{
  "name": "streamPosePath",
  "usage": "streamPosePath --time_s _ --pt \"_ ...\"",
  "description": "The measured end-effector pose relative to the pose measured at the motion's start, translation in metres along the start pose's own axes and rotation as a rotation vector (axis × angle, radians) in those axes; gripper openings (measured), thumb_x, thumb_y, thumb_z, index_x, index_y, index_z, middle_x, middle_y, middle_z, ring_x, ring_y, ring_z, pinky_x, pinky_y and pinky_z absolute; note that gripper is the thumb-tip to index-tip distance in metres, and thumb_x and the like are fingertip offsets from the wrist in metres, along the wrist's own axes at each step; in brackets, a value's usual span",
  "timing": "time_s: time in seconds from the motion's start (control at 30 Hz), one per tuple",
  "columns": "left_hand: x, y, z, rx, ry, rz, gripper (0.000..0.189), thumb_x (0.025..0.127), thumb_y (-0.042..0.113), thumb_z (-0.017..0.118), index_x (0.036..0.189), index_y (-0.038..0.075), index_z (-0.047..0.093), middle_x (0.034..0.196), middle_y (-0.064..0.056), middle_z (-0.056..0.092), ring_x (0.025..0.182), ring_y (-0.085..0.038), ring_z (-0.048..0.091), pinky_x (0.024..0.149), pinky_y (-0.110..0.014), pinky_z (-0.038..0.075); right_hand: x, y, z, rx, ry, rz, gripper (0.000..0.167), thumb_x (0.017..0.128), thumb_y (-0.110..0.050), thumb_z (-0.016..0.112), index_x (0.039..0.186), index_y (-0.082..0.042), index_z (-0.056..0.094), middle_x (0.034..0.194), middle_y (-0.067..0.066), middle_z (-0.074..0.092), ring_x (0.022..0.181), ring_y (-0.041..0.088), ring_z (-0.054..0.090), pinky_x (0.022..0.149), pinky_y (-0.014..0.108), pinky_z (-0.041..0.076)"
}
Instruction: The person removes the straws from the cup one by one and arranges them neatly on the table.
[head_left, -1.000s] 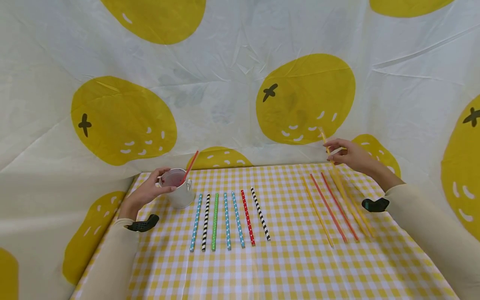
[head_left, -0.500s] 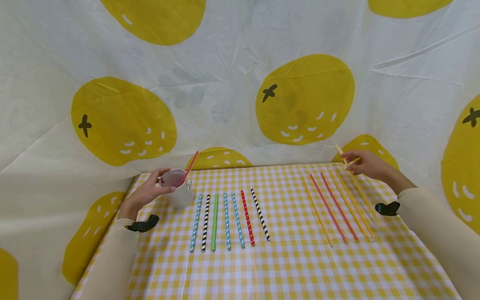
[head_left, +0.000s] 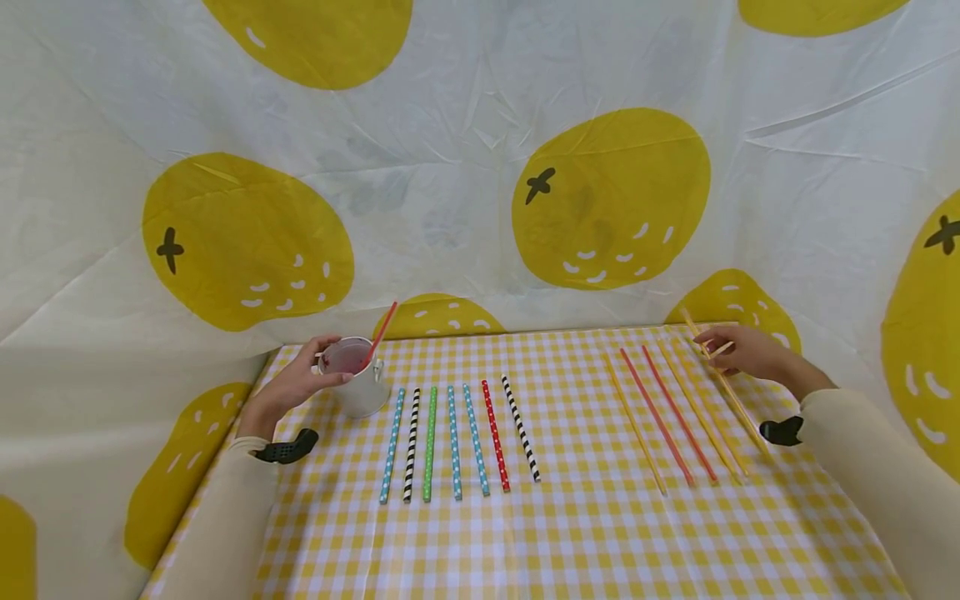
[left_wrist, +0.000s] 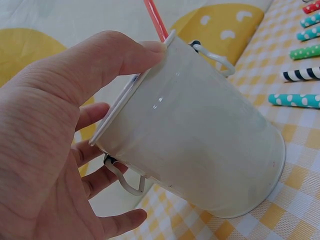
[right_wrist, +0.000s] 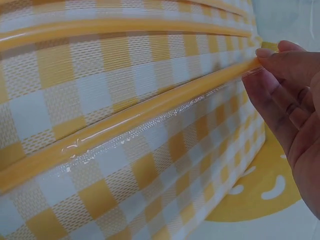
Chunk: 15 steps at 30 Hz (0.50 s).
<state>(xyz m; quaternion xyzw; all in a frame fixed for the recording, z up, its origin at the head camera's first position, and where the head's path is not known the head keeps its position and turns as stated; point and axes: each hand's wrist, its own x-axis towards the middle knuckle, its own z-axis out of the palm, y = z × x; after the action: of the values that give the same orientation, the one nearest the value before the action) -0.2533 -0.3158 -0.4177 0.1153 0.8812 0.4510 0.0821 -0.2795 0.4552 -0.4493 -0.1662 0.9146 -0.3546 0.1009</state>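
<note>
In the head view my left hand [head_left: 295, 385] grips the rim of a white metal pail [head_left: 363, 397], thumb outside and fingers on the far side. A red straw [head_left: 384, 330] leans out of the pail, its lower end hidden inside. At the right of the table, my right hand [head_left: 750, 353] pinches a yellow straw [head_left: 738, 408] near its far end. The right wrist view shows clear film along this yellow straw [right_wrist: 135, 116], which lies low over the cloth. To its left lie more yellow straws [head_left: 633, 425] and two red straws [head_left: 656, 417].
A row of patterned paper straws lies mid-table: dotted blue [head_left: 392, 446], striped black-and-white [head_left: 521, 428], green [head_left: 430, 444] and dotted red [head_left: 495, 436]. Yellow checked cloth [head_left: 570, 542] covers the table. A fruit-print curtain [head_left: 450, 200] hangs behind and at the left.
My right hand has moved right and down with the yellow straw, from above the row to the row's right end. My left hand and the pail have stayed in place.
</note>
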Motion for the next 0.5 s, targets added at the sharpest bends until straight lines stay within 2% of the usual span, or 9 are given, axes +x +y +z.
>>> streamPosePath --time_s 0.2,0.4,0.5 --pt "0.0009 0.0002 0.0002 0.009 0.0 -0.002 0.085 0.095 0.035 0.073 0.16 0.013 0.022 0.158 -0.018 0.026 0.14 -0.044 0.03 0.101 -0.056 0.038 -0.0024 0.008 0.0044 -0.011 -0.048 0.024 0.043 0.098 0.0 0.062 0.136 0.017 0.049 0.12 0.033 0.057 0.095 0.03 0.065 0.075 0.041 0.059" --pt "0.0009 0.0001 -0.0001 0.006 0.004 0.001 0.085 0.095 0.035 0.073 0.16 0.014 0.022 0.158 -0.017 0.027 0.141 -0.043 0.029 0.102 -0.056 0.038 -0.0029 0.0109 0.0064 -0.049 -0.107 0.074 0.039 0.097 -0.003 0.066 0.13 0.014 0.055 0.119 0.03 0.06 0.104 0.037 0.063 0.075 0.039 0.058" --pt "0.0005 -0.0001 0.0 -0.003 0.003 0.003 0.084 0.095 0.034 0.073 0.16 0.014 0.022 0.159 -0.017 0.026 0.142 -0.044 0.028 0.103 -0.057 0.037 -0.0024 0.0107 0.0059 -0.055 -0.136 0.084 0.036 0.098 -0.003 0.064 0.13 0.013 0.056 0.12 0.031 0.058 0.105 0.038 0.062 0.076 0.04 0.058"
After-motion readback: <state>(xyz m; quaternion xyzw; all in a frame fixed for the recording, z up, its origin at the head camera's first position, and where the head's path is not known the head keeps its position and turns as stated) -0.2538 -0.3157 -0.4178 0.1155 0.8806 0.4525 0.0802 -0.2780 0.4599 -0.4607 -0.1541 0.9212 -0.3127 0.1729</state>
